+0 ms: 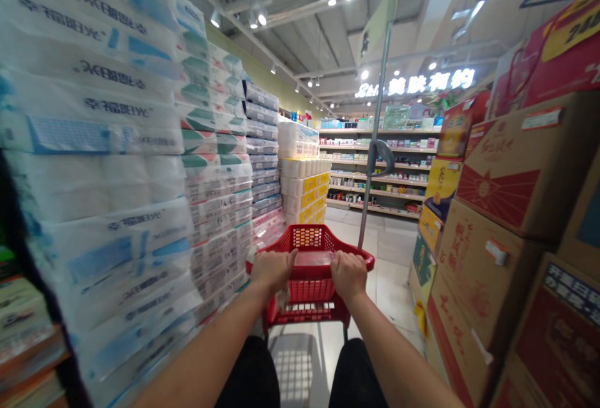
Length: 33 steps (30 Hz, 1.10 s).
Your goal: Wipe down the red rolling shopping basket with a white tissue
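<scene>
A red plastic shopping cart (pixel 312 290) stands directly in front of me, its basket walls pierced with small holes. Both of my hands are wrapped round its handlebar (pixel 313 259). My left hand (pixel 274 269) grips the left part of the bar, thumb lying along the top. On the right part, my right hand (pixel 349 272) is closed in the same way. Something pale, too unclear to name, shows below my left hand at the cart's side. From here I see little of the basket's inside.
Tall stacks of wrapped paper rolls (pixel 94 108) line the left side. Cardboard cartons (pixel 509 174) are piled along the right. A metal pole (pixel 379 102) with a grey bracket rises ahead, right of the cart. Stocked shelves (pixel 379 152) cross the far end; pale floor tiles (pixel 394 239) run towards them.
</scene>
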Each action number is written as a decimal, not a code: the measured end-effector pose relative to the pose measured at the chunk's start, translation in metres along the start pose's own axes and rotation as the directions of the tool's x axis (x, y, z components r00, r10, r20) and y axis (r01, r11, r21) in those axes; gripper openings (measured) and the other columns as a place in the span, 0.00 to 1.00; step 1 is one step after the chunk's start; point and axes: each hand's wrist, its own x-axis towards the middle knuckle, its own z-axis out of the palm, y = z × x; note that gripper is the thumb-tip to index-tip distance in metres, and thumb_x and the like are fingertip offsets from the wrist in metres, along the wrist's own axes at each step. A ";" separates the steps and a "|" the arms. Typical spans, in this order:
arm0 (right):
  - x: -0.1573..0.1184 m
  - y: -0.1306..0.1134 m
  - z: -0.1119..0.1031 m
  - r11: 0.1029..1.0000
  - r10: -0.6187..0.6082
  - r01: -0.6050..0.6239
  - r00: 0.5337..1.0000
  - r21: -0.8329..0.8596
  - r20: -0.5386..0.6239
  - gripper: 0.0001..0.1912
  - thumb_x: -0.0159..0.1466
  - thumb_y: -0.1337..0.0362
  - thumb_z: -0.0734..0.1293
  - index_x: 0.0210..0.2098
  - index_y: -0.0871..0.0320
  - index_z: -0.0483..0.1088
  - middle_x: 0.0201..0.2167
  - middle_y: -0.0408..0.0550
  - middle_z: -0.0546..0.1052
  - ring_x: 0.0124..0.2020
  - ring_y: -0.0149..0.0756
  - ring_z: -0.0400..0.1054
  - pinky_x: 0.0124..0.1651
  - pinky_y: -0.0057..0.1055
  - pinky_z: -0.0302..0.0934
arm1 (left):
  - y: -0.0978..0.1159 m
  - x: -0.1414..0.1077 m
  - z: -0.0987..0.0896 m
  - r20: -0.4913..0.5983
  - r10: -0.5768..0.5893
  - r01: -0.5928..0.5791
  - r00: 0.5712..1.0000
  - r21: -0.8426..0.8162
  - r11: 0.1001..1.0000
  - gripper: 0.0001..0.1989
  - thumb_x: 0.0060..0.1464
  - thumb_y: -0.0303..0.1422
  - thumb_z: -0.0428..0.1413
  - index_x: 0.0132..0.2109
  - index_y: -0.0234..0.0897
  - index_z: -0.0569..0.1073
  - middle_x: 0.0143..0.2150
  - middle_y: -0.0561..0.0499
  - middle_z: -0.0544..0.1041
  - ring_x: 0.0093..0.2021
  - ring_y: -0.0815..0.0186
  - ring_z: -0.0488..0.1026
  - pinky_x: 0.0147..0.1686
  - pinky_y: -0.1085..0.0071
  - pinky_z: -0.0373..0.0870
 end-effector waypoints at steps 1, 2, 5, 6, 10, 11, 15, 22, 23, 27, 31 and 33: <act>0.000 -0.001 -0.001 1.000 0.000 0.000 1.000 0.004 -0.005 0.18 0.68 0.67 0.56 0.24 0.57 0.68 0.21 0.44 0.73 0.25 0.34 0.64 0.38 0.34 0.45 | 0.000 -0.006 0.004 -0.106 0.062 -0.062 0.992 0.008 0.998 0.34 0.64 0.45 0.29 0.37 0.38 0.78 0.36 0.41 0.80 0.39 0.57 0.75 0.43 0.60 0.63; 0.000 -0.001 -0.001 1.000 -0.001 0.001 1.000 0.007 -0.012 0.18 0.68 0.66 0.56 0.24 0.57 0.68 0.21 0.44 0.73 0.25 0.34 0.64 0.38 0.34 0.45 | 0.000 -0.013 0.007 -0.205 0.080 -0.077 0.975 0.020 0.997 0.31 0.65 0.43 0.31 0.40 0.38 0.77 0.38 0.41 0.80 0.41 0.57 0.74 0.46 0.59 0.62; -0.001 0.000 -0.002 1.000 -0.014 0.014 1.000 0.009 -0.026 0.18 0.68 0.67 0.56 0.24 0.57 0.68 0.21 0.44 0.73 0.25 0.34 0.64 0.38 0.34 0.45 | 0.000 -0.021 0.009 -0.254 0.099 -0.092 0.962 0.037 0.995 0.28 0.65 0.42 0.33 0.42 0.38 0.77 0.38 0.41 0.79 0.41 0.57 0.74 0.45 0.59 0.61; -0.002 0.000 -0.002 1.000 -0.018 0.018 0.999 0.008 -0.028 0.18 0.68 0.67 0.56 0.24 0.57 0.68 0.21 0.44 0.73 0.26 0.34 0.64 0.38 0.34 0.45 | 0.001 -0.020 0.007 -0.202 0.087 -0.082 0.975 0.035 0.996 0.30 0.65 0.42 0.32 0.40 0.38 0.77 0.37 0.41 0.79 0.40 0.57 0.74 0.44 0.59 0.62; -0.002 -0.001 -0.003 1.000 -0.019 0.019 0.999 -0.004 -0.038 0.19 0.68 0.67 0.55 0.23 0.57 0.67 0.20 0.44 0.72 0.25 0.34 0.64 0.38 0.34 0.45 | 0.001 -0.009 -0.006 0.024 -0.015 0.014 1.000 0.042 0.999 0.36 0.64 0.46 0.27 0.35 0.38 0.79 0.34 0.42 0.81 0.36 0.56 0.77 0.39 0.61 0.63; -0.002 -0.001 -0.003 1.000 -0.018 0.017 0.999 -0.005 -0.042 0.19 0.68 0.67 0.55 0.23 0.57 0.67 0.20 0.44 0.72 0.25 0.34 0.64 0.38 0.34 0.45 | 0.001 -0.008 -0.007 0.029 -0.024 0.023 0.999 0.043 0.999 0.37 0.64 0.47 0.27 0.35 0.38 0.79 0.34 0.42 0.81 0.36 0.56 0.77 0.39 0.61 0.63; -0.003 -0.003 -0.004 1.000 -0.021 0.021 0.999 0.014 -0.047 0.19 0.69 0.67 0.55 0.23 0.57 0.67 0.20 0.44 0.72 0.25 0.34 0.63 0.38 0.34 0.45 | -0.004 -0.014 -0.006 -0.121 0.084 -0.083 0.989 0.014 0.996 0.31 0.66 0.43 0.30 0.35 0.39 0.77 0.35 0.44 0.80 0.39 0.58 0.75 0.43 0.60 0.62; -0.003 -0.004 -0.002 0.998 -0.037 0.038 0.999 0.052 -0.027 0.18 0.69 0.66 0.55 0.25 0.57 0.68 0.22 0.43 0.73 0.26 0.34 0.64 0.38 0.33 0.45 | -0.022 -0.024 0.011 -0.316 0.117 -0.102 0.942 0.062 0.993 0.20 0.65 0.37 0.39 0.38 0.41 0.75 0.38 0.47 0.79 0.45 0.57 0.70 0.59 0.47 0.48; -0.002 -0.004 -0.001 0.998 -0.032 0.033 0.999 0.051 -0.025 0.18 0.69 0.66 0.55 0.25 0.57 0.68 0.21 0.43 0.73 0.26 0.34 0.64 0.38 0.33 0.45 | -0.026 -0.026 0.016 -0.329 0.115 -0.097 0.938 0.071 0.993 0.19 0.64 0.37 0.40 0.41 0.41 0.75 0.41 0.46 0.78 0.47 0.56 0.70 0.58 0.48 0.50; 0.000 -0.004 0.002 0.997 -0.027 0.029 0.999 0.065 -0.026 0.18 0.69 0.66 0.55 0.25 0.57 0.68 0.22 0.44 0.73 0.26 0.33 0.64 0.38 0.33 0.45 | -0.038 -0.039 0.037 -0.382 0.144 -0.124 0.913 0.075 0.989 0.19 0.63 0.39 0.43 0.56 0.46 0.70 0.56 0.46 0.73 0.58 0.54 0.65 0.56 0.52 0.54; 0.001 -0.002 0.004 0.997 -0.032 0.034 0.999 0.066 -0.034 0.18 0.69 0.66 0.55 0.25 0.57 0.68 0.21 0.43 0.73 0.26 0.34 0.64 0.39 0.34 0.45 | -0.043 -0.044 0.036 -0.380 0.185 -0.181 0.906 0.046 0.982 0.21 0.64 0.38 0.42 0.60 0.47 0.67 0.59 0.47 0.72 0.61 0.56 0.63 0.55 0.56 0.56; 0.001 -0.001 0.004 0.998 -0.034 0.036 0.999 0.060 -0.034 0.19 0.69 0.67 0.55 0.24 0.57 0.68 0.21 0.43 0.73 0.26 0.34 0.64 0.39 0.33 0.45 | -0.044 -0.041 0.024 -0.342 0.190 -0.194 0.920 0.023 0.981 0.20 0.65 0.39 0.40 0.57 0.46 0.70 0.56 0.48 0.75 0.57 0.57 0.67 0.52 0.58 0.59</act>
